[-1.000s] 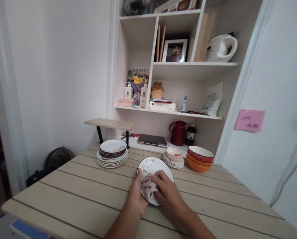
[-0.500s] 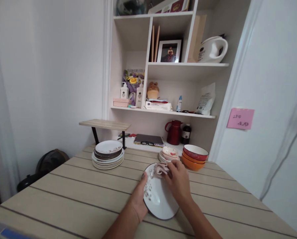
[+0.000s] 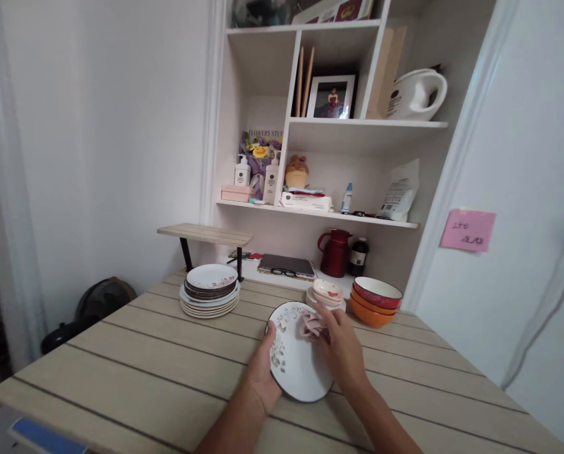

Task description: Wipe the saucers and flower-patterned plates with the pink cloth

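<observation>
A white plate point(image 3: 300, 373) with a dark rim and a grey-brown floral print is held tilted above the table. My left hand point(image 3: 263, 369) grips its left edge, thumb on the rim and the other fingers hidden beneath. In my right hand point(image 3: 342, 348) is a bunched pinkish cloth point(image 3: 312, 325), pressed on the plate's upper right area. Just beyond the plate stand small white dishes point(image 3: 328, 292) with a red mark, stacked. To their right is a stack of bowls point(image 3: 375, 304), a dark red one over orange ones.
A stack of plates point(image 3: 210, 277) stands at the left of the slatted table point(image 3: 168, 372), beside a small raised wooden stand point(image 3: 206, 235). Behind are a laptop point(image 3: 287, 265) with glasses, a red jug point(image 3: 335, 253), a dark bottle point(image 3: 358, 256) and white shelves point(image 3: 357, 214).
My right hand has shifted the cloth slightly down and right across the plate. The plate looks turned a little and raised slightly; the whole view has moved leftward.
</observation>
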The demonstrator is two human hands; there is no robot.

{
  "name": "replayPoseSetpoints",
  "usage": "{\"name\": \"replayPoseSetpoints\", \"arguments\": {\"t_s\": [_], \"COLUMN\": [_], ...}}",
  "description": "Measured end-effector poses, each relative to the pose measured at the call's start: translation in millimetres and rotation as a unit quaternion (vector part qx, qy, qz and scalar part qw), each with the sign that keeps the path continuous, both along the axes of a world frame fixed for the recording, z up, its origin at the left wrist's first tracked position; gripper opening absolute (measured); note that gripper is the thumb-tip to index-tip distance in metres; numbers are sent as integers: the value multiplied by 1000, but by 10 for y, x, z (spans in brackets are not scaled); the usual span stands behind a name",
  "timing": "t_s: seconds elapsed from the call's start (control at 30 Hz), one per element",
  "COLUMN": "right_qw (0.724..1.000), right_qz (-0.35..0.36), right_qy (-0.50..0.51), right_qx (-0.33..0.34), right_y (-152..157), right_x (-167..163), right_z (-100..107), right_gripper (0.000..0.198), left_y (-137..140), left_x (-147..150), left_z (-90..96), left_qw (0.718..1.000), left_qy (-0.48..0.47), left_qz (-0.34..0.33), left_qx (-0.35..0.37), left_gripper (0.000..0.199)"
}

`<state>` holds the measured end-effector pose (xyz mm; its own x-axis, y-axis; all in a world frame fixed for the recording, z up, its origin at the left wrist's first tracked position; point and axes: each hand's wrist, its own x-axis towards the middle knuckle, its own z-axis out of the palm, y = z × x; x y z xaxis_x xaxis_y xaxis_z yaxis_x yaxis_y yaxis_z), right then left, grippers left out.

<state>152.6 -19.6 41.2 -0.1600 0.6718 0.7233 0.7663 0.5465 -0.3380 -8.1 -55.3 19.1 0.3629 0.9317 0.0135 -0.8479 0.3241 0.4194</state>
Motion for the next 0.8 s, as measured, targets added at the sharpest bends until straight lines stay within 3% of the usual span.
{"name": "replayPoseSetpoints", "arguments": {"t_s": [0.33, 0.53, 0.73, 0.8], "right_qw": [995, 987, 958, 966], "right_qz": [90, 151, 264, 242], "right_qy": [-16, -47, -106, -77], "right_qx": [-39, -8, -34, -56], "right_y": [-191, -254, -373, -376], "right_x": [-224, -323, -443, -440], "right_z": [26, 17, 78, 100], "right_gripper": [54, 43, 41, 38], "left_y": [-68, -24, -47, -42], "left_x": [77, 49, -146, -176], "left_z": [16, -5, 90, 105], "left_qw": [996, 998, 997, 995], "left_qy": [88, 59, 29, 21], "left_qz": [8, 7, 66, 88], "left_qx": [-26, -36, -36, -28], "left_gripper": [53, 53, 56, 55]}}
